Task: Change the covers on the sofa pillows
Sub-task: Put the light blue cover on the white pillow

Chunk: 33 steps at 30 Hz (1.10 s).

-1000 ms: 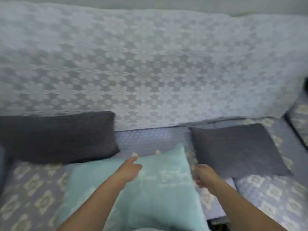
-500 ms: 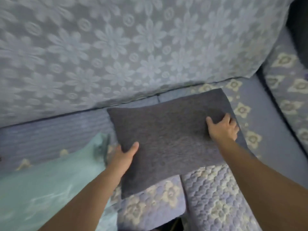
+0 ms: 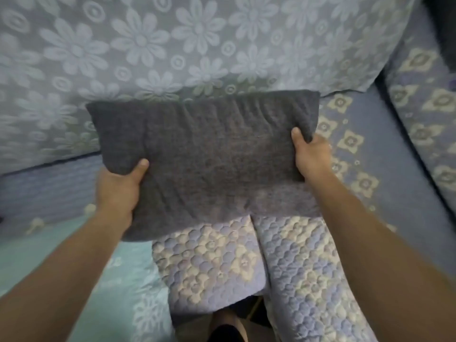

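1. The dark grey pillow (image 3: 209, 164) is held in front of the sofa backrest (image 3: 172, 45), its upper edge overlapping the backrest's flowered cover and its lower edge hanging over the quilted seat cushions (image 3: 246, 262).
2. The left hand (image 3: 118, 191) has its grip clenched on the pillow's lower left corner, thumb pressed on the front face and the other fingers hidden behind the fabric.
3. The right hand (image 3: 312, 156) grasps the pillow's right edge, thumb on the front, with the cloth bunched into folds above it.
4. The pillow's top edge is puckered in small wrinkles running between the two hands.
5. Below and to the left of the pillow lies a light teal pillow (image 3: 74, 280), partly under the left forearm.
6. To the right of the pillow, the seat's blue cover with pale diamond flowers (image 3: 370, 169) runs toward a side cushion (image 3: 424, 107).
7. Directly below the pillow, a gap divides the two seat cushions.
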{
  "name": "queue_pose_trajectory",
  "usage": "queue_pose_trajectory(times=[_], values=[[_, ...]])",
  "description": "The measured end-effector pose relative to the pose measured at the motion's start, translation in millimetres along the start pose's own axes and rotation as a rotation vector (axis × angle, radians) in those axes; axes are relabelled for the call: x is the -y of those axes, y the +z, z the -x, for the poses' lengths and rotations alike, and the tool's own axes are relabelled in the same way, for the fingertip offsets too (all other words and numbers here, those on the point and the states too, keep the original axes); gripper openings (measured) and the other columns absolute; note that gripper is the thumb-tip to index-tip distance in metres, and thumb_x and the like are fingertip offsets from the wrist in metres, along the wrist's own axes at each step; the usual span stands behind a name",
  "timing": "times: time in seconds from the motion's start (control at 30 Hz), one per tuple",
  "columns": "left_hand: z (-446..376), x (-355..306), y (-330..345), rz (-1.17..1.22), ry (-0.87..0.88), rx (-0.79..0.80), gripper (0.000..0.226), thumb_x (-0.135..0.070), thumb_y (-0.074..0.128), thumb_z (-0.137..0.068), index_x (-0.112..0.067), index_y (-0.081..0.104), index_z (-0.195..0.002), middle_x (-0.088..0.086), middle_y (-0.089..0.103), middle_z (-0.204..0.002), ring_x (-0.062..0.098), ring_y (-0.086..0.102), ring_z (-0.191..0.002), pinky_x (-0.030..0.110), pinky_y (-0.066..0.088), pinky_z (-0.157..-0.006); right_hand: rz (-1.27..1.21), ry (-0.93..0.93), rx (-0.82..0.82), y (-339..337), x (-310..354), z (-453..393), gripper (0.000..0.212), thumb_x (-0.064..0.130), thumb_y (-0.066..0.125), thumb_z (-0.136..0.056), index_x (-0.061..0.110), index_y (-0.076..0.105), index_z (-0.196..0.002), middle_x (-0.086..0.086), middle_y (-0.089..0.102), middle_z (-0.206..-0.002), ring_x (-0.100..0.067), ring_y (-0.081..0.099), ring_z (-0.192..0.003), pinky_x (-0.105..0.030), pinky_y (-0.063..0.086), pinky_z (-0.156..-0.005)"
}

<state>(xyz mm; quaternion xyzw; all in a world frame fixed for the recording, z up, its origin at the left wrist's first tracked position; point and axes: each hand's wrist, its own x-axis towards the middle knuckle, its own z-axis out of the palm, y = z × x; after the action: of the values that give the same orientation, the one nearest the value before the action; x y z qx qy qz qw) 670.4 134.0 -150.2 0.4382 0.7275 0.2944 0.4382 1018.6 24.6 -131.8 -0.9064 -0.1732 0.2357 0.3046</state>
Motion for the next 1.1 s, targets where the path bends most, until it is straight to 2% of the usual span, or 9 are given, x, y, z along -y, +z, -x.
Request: queue_pose_trajectory(times=[0.13, 0.23, 0.37, 0.5, 0.63, 0.83, 0.93, 1.0, 1.1], values=[[-33.0, -20.5, -79.7, 0.184, 0.146, -0.056, 0.058, -0.036, 0.083, -0.081, -0.024, 0.059, -0.133, -0.017, 0.063, -0.125, 0.011, 0.063, -0.114, 0.030, 0.048, -0.097, -0.164, -0.165, 0.061, 23.7, 58.2, 53.1, 0.049, 0.050, 0.049, -0.102, 0.010, 0.059, -0.128, -0.001, 0.062, -0.106, -0.020, 0.060, -0.095, -0.023, 0.041, -0.068], [-56.1, 1.3, -153.1, 0.312, 0.139, -0.040, 0.044, -0.009, 0.080, -0.083, -0.033, 0.068, -0.118, -0.017, 0.071, -0.121, 0.011, 0.066, -0.115, 0.039, 0.050, -0.103, -0.118, -0.267, 0.059, 61.0, 69.5, 110.2, 0.040, 0.043, 0.051, -0.102, 0.005, 0.060, -0.099, -0.004, 0.057, -0.082, -0.026, 0.059, -0.080, -0.033, 0.036, -0.060], [-77.2, 33.4, -241.9, 0.492, 0.022, -0.105, 0.073, 0.020, 0.065, -0.080, -0.021, 0.055, -0.140, 0.002, 0.065, -0.136, 0.028, 0.062, -0.124, 0.046, 0.058, -0.093, -0.032, -0.305, 0.172, 122.9, 79.4, 190.1, 0.035, 0.035, 0.051, -0.103, 0.005, 0.050, -0.084, -0.013, 0.054, -0.075, -0.028, 0.054, -0.068, -0.041, 0.037, -0.056], [-90.2, 53.2, -305.1, 0.624, -0.050, -0.132, 0.073, 0.024, 0.055, -0.084, -0.021, 0.053, -0.141, 0.003, 0.066, -0.133, 0.024, 0.065, -0.114, 0.042, 0.060, -0.087, -0.047, -0.332, 0.191, 162.5, 102.3, 244.5, 0.028, 0.025, 0.053, -0.103, 0.014, 0.045, -0.078, -0.002, 0.047, -0.075, -0.018, 0.050, -0.066, -0.022, 0.034, -0.051], [-109.2, 58.9, -361.3, 0.655, -0.064, -0.167, 0.082, 0.032, 0.046, -0.079, -0.016, 0.048, -0.146, 0.005, 0.064, -0.133, 0.026, 0.062, -0.119, 0.031, 0.062, -0.076, -0.082, -0.333, 0.177, 190.6, 140.0, 285.7, 0.026, 0.023, 0.052, -0.103, -0.002, 0.059, -0.107, -0.008, 0.054, -0.104, -0.023, 0.053, -0.088, -0.026, 0.036, -0.070], [-159.7, 64.2, -377.4, 0.345, -0.062, -0.061, 0.056, 0.004, 0.063, -0.092, -0.027, 0.048, -0.136, -0.001, 0.068, -0.123, 0.023, 0.068, -0.107, 0.044, 0.061, -0.081, -0.048, -0.288, 0.059, 215.4, 179.3, 278.3, 0.023, 0.021, 0.050, -0.104, 0.000, 0.058, -0.100, -0.019, 0.055, -0.102, -0.036, 0.055, -0.098, -0.039, 0.037, -0.077], [-193.0, 86.2, -373.2, -0.116, -0.116, -0.134, 0.057, -0.019, 0.062, -0.091, -0.012, 0.046, -0.145, 0.016, 0.058, -0.139, 0.039, 0.055, -0.126, 0.046, 0.046, -0.106, 0.101, -0.103, 0.287, 235.3, 168.6, 251.5, 0.023, 0.015, 0.055, -0.099, 0.001, 0.061, -0.116, -0.017, 0.062, -0.101, -0.033, 0.058, -0.085, -0.038, 0.046, -0.072], [-197.8, 105.9, -368.2, -0.182, -0.223, -0.073, 0.058, -0.022, 0.063, -0.085, -0.009, 0.052, -0.140, 0.019, 0.061, -0.135, 0.039, 0.058, -0.122, 0.044, 0.047, -0.105, 0.165, -0.034, 0.438, 244.3, 161.1, 248.9, 0.029, 0.014, 0.059, -0.096, 0.002, 0.061, -0.122, -0.012, 0.060, -0.098, -0.025, 0.056, -0.078, -0.033, 0.043, -0.067], [-177.5, 142.6, -374.8, -0.251, -0.260, 0.044, 0.055, -0.028, 0.071, -0.076, -0.015, 0.062, -0.129, 0.017, 0.069, -0.124, 0.036, 0.065, -0.113, 0.043, 0.052, -0.099, 0.174, -0.050, 0.475, 259.9, 152.4, 262.4, 0.043, 0.020, 0.061, -0.096, 0.005, 0.052, -0.136, -0.013, 0.056, -0.117, -0.031, 0.057, -0.100, -0.040, 0.046, -0.084]])
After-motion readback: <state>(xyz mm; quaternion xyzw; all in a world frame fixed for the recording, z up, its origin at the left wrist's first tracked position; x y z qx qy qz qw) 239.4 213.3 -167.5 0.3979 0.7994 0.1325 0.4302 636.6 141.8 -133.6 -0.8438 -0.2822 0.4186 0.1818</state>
